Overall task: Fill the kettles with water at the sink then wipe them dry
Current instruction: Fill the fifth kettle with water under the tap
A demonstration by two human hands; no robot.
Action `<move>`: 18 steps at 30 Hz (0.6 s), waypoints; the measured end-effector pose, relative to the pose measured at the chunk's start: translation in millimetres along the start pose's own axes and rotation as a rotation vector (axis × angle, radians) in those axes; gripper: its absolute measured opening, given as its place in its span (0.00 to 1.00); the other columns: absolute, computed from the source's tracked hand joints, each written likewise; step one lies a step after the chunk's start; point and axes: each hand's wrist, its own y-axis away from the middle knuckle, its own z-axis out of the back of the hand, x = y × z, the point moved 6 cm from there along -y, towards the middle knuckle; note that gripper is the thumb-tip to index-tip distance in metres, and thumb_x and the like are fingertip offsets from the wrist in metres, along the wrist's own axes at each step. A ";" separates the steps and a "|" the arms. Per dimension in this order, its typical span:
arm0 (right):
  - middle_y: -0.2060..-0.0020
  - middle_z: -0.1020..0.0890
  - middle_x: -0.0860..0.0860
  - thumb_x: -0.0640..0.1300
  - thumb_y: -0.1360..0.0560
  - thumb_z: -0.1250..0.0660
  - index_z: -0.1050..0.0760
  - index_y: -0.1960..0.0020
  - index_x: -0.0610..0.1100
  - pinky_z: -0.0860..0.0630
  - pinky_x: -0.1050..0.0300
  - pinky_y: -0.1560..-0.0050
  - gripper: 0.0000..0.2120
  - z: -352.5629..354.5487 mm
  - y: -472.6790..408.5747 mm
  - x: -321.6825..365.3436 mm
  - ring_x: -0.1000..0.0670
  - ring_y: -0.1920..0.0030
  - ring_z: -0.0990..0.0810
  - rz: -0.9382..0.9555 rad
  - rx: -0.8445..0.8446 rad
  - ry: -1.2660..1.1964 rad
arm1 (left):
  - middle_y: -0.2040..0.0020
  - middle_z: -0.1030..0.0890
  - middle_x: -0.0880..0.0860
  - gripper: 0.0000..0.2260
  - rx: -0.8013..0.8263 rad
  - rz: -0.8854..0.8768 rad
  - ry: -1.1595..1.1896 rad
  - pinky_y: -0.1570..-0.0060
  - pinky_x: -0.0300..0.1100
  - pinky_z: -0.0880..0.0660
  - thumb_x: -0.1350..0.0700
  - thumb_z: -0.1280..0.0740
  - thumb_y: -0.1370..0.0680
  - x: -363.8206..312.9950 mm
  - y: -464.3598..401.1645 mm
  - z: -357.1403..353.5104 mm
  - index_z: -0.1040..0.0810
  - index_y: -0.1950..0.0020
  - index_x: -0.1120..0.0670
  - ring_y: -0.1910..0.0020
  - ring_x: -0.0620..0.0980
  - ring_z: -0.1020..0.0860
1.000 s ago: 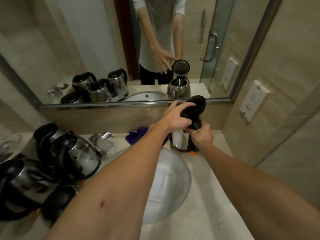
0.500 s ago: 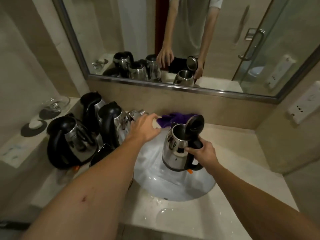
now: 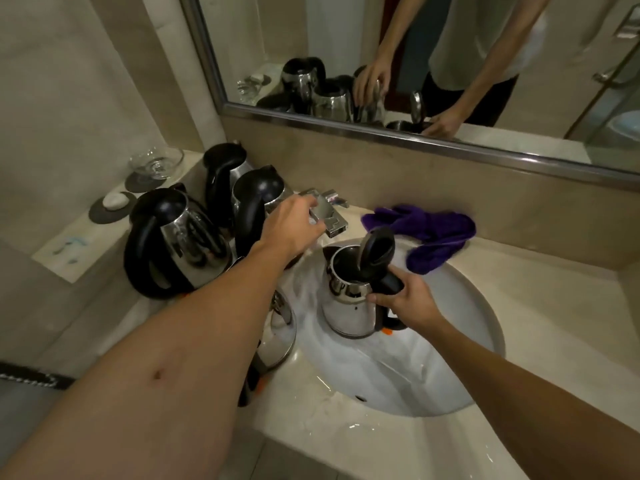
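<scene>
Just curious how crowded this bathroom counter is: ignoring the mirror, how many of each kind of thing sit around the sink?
Electric kettles: 5
Purple cloth: 1
Glass bowl: 1
Bar of soap: 1
Tap: 1
Total: 9

Held kettle (image 3: 349, 303) in sink (image 3: 478, 317), below faucet (image 3: 327, 216), lid up. Right hand (image 3: 403, 301) on its handle; left hand (image 3: 294, 226) on faucet. Other kettles (image 3: 180, 244) left on counter (image 3: 554, 334). Cloth (image 3: 429, 230) behind sink.
</scene>
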 end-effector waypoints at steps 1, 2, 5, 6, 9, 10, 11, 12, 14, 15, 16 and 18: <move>0.47 0.16 0.51 0.44 0.29 0.20 0.26 0.27 0.51 0.20 0.45 0.40 0.32 -1.9 -7.2 2.3 0.48 0.47 0.19 0.019 0.033 0.000 | 0.30 0.24 0.56 0.22 0.003 -0.009 -0.014 0.37 0.52 0.26 0.52 0.31 0.20 -2.8 -5.7 -3.5 0.26 0.27 0.53 0.33 0.56 0.24; 0.48 0.16 0.52 0.44 0.29 0.20 0.26 0.27 0.51 0.20 0.46 0.40 0.33 -3.2 -13.9 4.3 0.49 0.47 0.19 0.034 0.063 -0.008 | 0.31 0.24 0.56 0.21 0.004 -0.018 -0.025 0.37 0.53 0.25 0.52 0.31 0.20 -5.6 -12.8 -7.1 0.26 0.27 0.54 0.34 0.56 0.24; 0.46 0.16 0.52 0.43 0.29 0.20 0.26 0.27 0.51 0.21 0.45 0.37 0.33 -5.5 -32.4 6.2 0.47 0.43 0.18 0.068 0.121 -0.027 | 0.33 0.23 0.56 0.18 0.004 -0.051 0.014 0.37 0.54 0.25 0.51 0.31 0.20 -14.4 -35.4 -17.5 0.25 0.30 0.53 0.35 0.56 0.24; 0.46 0.16 0.52 0.43 0.29 0.20 0.25 0.28 0.51 0.21 0.45 0.36 0.31 -6.1 -37.7 6.9 0.48 0.43 0.18 0.084 0.135 -0.027 | 0.32 0.24 0.55 0.19 0.001 -0.059 0.044 0.36 0.54 0.26 0.51 0.30 0.20 -17.1 -42.7 -19.8 0.25 0.30 0.53 0.35 0.55 0.24; 0.47 0.15 0.53 0.42 0.29 0.20 0.23 0.35 0.56 0.20 0.50 0.38 0.26 -5.9 -49.6 9.9 0.53 0.45 0.17 0.137 0.179 -0.056 | 0.29 0.28 0.54 0.22 0.023 -0.091 0.072 0.33 0.52 0.28 0.51 0.29 0.21 -23.3 -65.0 -25.2 0.28 0.27 0.52 0.32 0.53 0.27; 0.48 0.15 0.54 0.43 0.29 0.20 0.22 0.37 0.58 0.19 0.52 0.39 0.25 -5.3 -52.5 10.4 0.54 0.46 0.16 0.150 0.188 -0.064 | 0.29 0.28 0.54 0.23 0.040 -0.104 0.057 0.32 0.51 0.29 0.52 0.29 0.21 -25.4 -72.5 -27.1 0.28 0.27 0.52 0.31 0.53 0.28; 0.48 0.15 0.54 0.43 0.30 0.20 0.22 0.38 0.58 0.20 0.53 0.40 0.24 -4.4 -55.9 10.5 0.55 0.46 0.17 0.161 0.195 -0.068 | 0.28 0.29 0.54 0.24 0.059 -0.117 0.034 0.31 0.51 0.30 0.53 0.29 0.21 -28.2 -79.6 -28.6 0.29 0.26 0.52 0.30 0.54 0.29; 0.49 0.15 0.53 0.44 0.30 0.20 0.21 0.38 0.58 0.20 0.54 0.41 0.23 -3.3 -58.2 10.2 0.54 0.46 0.17 0.173 0.201 -0.070 | 0.28 0.30 0.54 0.24 0.078 -0.128 0.013 0.31 0.51 0.31 0.53 0.28 0.21 -30.7 -86.5 -30.6 0.29 0.26 0.53 0.30 0.54 0.30; 0.50 0.16 0.52 0.43 0.30 0.20 0.20 0.40 0.57 0.20 0.56 0.47 0.21 -1.4 -62.1 9.2 0.52 0.49 0.16 0.191 0.218 -0.078 | 0.27 0.31 0.54 0.26 0.112 -0.138 -0.020 0.30 0.51 0.32 0.54 0.27 0.22 -33.4 -100.1 -35.7 0.29 0.26 0.53 0.29 0.55 0.31; 0.51 0.16 0.51 0.43 0.30 0.20 0.21 0.40 0.56 0.19 0.56 0.50 0.21 -0.6 -63.4 8.5 0.51 0.51 0.16 0.196 0.225 -0.081 | 0.27 0.32 0.54 0.26 0.131 -0.142 -0.042 0.30 0.51 0.32 0.55 0.26 0.23 -33.4 -105.5 -40.3 0.29 0.26 0.53 0.29 0.55 0.31; 0.53 0.16 0.51 0.42 0.29 0.20 0.21 0.41 0.56 0.19 0.56 0.53 0.21 0.4 -65.1 7.6 0.50 0.54 0.16 0.202 0.231 -0.081 | 0.27 0.32 0.54 0.27 0.148 -0.147 -0.072 0.31 0.51 0.32 0.54 0.26 0.23 -32.9 -111.4 -45.8 0.29 0.26 0.53 0.29 0.55 0.31; 0.56 0.16 0.52 0.42 0.29 0.20 0.20 0.42 0.56 0.20 0.58 0.58 0.19 1.3 -67.3 6.7 0.50 0.58 0.17 0.219 0.238 -0.082 | 0.27 0.32 0.54 0.28 0.170 -0.161 -0.134 0.31 0.51 0.32 0.53 0.25 0.24 -29.8 -120.4 -57.3 0.29 0.26 0.52 0.28 0.55 0.32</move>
